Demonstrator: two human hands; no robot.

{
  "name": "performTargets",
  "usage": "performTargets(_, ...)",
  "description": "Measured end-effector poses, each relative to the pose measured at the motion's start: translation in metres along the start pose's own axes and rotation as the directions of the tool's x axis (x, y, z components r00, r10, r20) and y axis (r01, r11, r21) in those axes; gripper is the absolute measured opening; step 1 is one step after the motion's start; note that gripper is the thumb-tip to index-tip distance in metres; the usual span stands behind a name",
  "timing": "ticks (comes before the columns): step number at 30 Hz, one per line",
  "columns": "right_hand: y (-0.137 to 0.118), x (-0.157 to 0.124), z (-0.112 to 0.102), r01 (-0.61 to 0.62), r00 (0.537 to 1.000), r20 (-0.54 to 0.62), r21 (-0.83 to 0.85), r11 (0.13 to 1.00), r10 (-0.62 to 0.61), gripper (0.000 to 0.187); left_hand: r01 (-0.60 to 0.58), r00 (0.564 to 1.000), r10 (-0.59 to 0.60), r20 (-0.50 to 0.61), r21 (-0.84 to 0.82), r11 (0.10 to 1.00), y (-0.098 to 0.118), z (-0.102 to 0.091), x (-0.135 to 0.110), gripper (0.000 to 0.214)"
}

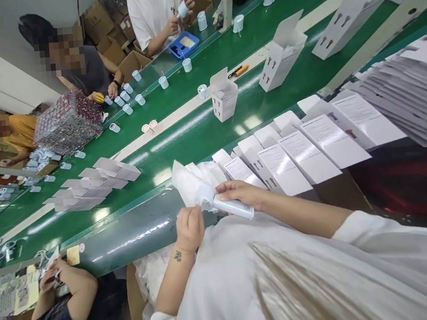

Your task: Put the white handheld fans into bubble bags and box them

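**Entry one — a pale plastic cylinder [235, 208], one end in film**

We hold it low against our white shirt [285, 274], just over the belt's edge. Our right hand [237, 193] grasps the barrel, fingers [231, 189] wrapped across its top; our left hand [189, 229] is closed in a pinch on the gathered clear plastic film [193, 182] at the far end. A steady barrel and taut film suit this hold best — loose folds would slip.

Around us: white printed cartons [285, 160] at 2 o'clock, a flat carton stack [407, 96] beyond, green conveyor belt [191, 132] at 12 o'clock, and a co-worker's hands [55, 281] at 8 o'clock.
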State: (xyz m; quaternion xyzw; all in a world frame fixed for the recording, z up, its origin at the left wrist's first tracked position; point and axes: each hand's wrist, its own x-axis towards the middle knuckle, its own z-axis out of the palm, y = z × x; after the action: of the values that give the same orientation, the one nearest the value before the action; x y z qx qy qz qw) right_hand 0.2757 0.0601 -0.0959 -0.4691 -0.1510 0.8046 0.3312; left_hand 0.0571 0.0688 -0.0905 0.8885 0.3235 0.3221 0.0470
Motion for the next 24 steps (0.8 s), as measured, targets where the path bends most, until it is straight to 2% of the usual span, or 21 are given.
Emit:
performTargets(3,0.006,0.004,0.014,0.076,0.988,-0.138,0.042,0.996,-0.069,0.028,-0.072,0.992,0.077,0.097,-0.055,0.996,0.015,0.012,0.0,0.024)
performTargets(4,0.009,0.006,0.018,0.084,0.985,-0.157,0.065,0.994,-0.073,0.026,-0.044,0.992,0.054,0.114,-0.091,0.995,0.018,0.015,0.002,0.022)
performTargets(6,0.012,0.009,0.025,0.035,0.989,-0.146,0.139,0.99,-0.014,0.022,0.139,0.988,-0.126,0.089,-0.158,0.978,0.021,0.016,0.008,0.017)
performTargets(7,0.013,0.011,0.027,-0.014,0.991,-0.129,0.181,0.983,0.038,0.02,0.255,0.966,-0.243,0.083,-0.196,0.947,0.02,0.015,0.01,0.016)
performTargets(9,0.013,0.014,0.028,-0.101,0.984,-0.12,0.211,0.972,0.128,0.017,0.442,0.897,-0.42,0.14,-0.274,0.854,0.016,0.009,0.012,0.014)
performTargets(11,0.01,0.016,0.027,-0.149,0.976,-0.145,0.103,0.983,0.163,0.015,0.569,0.822,-0.518,0.237,-0.343,0.747,0.011,0.002,0.012,0.015)
performTargets(12,0.006,0.016,0.028,-0.158,0.975,-0.158,-0.015,0.987,0.154,0.014,0.633,0.773,-0.577,0.263,-0.373,0.678,0.007,-0.003,0.011,0.015)
performTargets(14,-0.005,0.017,0.03,-0.12,0.987,-0.142,-0.315,0.941,0.078,0.015,0.75,0.636,-0.727,0.26,-0.429,0.502,0.0,-0.013,0.009,0.016)
performTargets(16,-0.022,0.018,0.038,-0.026,0.999,-0.042,-0.526,0.85,0.005,0.016,0.803,0.509,-0.821,0.256,-0.485,0.346,-0.007,-0.026,0.005,0.018)
performTargets(17,-0.031,0.02,0.044,0.02,1.0,0.017,-0.567,0.824,-0.012,0.016,0.808,0.478,-0.839,0.262,-0.506,0.302,-0.011,-0.033,0.002,0.02)
performTargets(18,-0.039,0.023,0.052,0.059,0.997,0.071,-0.567,0.822,-0.023,0.015,0.805,0.468,-0.845,0.26,-0.52,0.286,-0.015,-0.041,-0.001,0.021)
performTargets(20,-0.05,0.034,0.072,0.107,0.988,0.151,-0.506,0.856,-0.034,0.014,0.778,0.497,-0.845,0.199,-0.533,0.333,-0.023,-0.054,-0.006,0.026)
performTargets(22,-0.053,0.049,0.096,0.146,0.973,0.226,-0.448,0.882,-0.047,0.013,0.723,0.576,-0.813,0.085,-0.518,0.458,-0.034,-0.062,-0.013,0.034)
performTargets(24,-0.051,0.067,0.121,0.207,0.949,0.31,-0.458,0.865,-0.063,0.013,0.67,0.679,-0.734,0.03,-0.435,0.602,-0.05,-0.065,-0.021,0.05)
